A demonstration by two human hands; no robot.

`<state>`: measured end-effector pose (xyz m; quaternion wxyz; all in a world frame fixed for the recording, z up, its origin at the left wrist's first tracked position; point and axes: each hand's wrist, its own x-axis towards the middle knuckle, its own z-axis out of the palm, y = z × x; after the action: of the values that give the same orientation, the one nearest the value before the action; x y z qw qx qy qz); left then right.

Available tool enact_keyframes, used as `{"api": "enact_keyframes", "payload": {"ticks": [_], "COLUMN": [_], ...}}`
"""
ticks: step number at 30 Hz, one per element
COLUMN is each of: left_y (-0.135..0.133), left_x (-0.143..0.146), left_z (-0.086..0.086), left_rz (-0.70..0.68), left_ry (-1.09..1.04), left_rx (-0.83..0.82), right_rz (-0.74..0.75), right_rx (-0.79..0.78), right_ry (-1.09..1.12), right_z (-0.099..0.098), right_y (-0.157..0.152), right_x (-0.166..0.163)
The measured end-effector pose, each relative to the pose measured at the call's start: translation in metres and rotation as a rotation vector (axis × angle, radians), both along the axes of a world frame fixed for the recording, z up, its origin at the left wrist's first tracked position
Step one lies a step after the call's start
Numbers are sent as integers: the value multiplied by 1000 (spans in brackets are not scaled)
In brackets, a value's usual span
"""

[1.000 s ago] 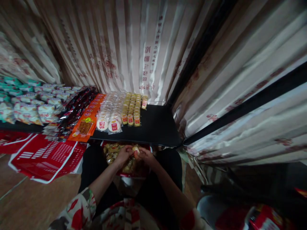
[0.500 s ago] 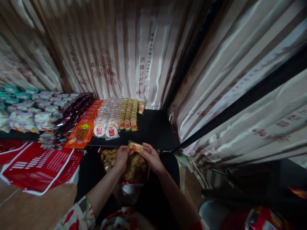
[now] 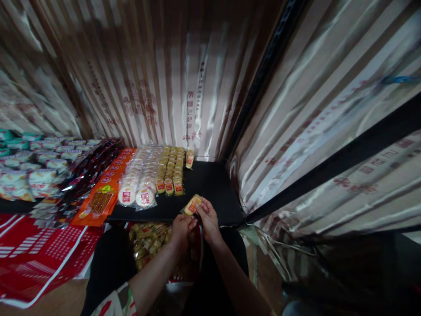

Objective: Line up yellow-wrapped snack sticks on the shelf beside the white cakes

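Note:
My right hand [image 3: 208,218] pinches a small yellow packaged biscuit [image 3: 191,205] with a red label, tilted just above the front edge of the black shelf [image 3: 210,188]. Just below the biscuit, my left hand [image 3: 183,229] has its fingers curled and pressed together; whether anything is in them is hidden. Between my legs, a red-edged bag [image 3: 180,277] holds many more gold-wrapped packets [image 3: 148,241], partly covered by my left forearm. On the shelf, rows of matching yellow biscuits [image 3: 169,175] stand left of the hands, with one separate packet [image 3: 190,159] at the back.
Left of the yellow rows lie round white crackers [image 3: 144,197], an orange snack bag [image 3: 100,197], dark packets [image 3: 85,171] and white packets [image 3: 42,177]. A red basket-like bag [image 3: 49,250] sits at lower left. Pleated curtains [image 3: 148,87] and a black bar [image 3: 329,175] border the shelf.
The biscuit and both hands have moved forward to the shelf's front edge. My right hand now grips the biscuit, while my left has slipped below it. The view has shifted slightly.

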<state>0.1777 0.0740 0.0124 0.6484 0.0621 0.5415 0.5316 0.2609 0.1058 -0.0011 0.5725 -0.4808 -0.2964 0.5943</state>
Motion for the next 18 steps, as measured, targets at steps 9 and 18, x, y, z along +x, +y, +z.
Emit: {"api": "enact_keyframes", "payload": {"ticks": [9,18], "left_y": [48,114], "left_x": [16,26], "left_z": [7,24], "left_rz": [-70,-71], "left_ry": [215,281], "left_rx": [8,210], "right_rz": [-33,-4], "right_rx": [146,248], "right_ry": [-236,-601], "right_z": [2,-12], "right_y": [90,186], "right_x": [15,1]}}
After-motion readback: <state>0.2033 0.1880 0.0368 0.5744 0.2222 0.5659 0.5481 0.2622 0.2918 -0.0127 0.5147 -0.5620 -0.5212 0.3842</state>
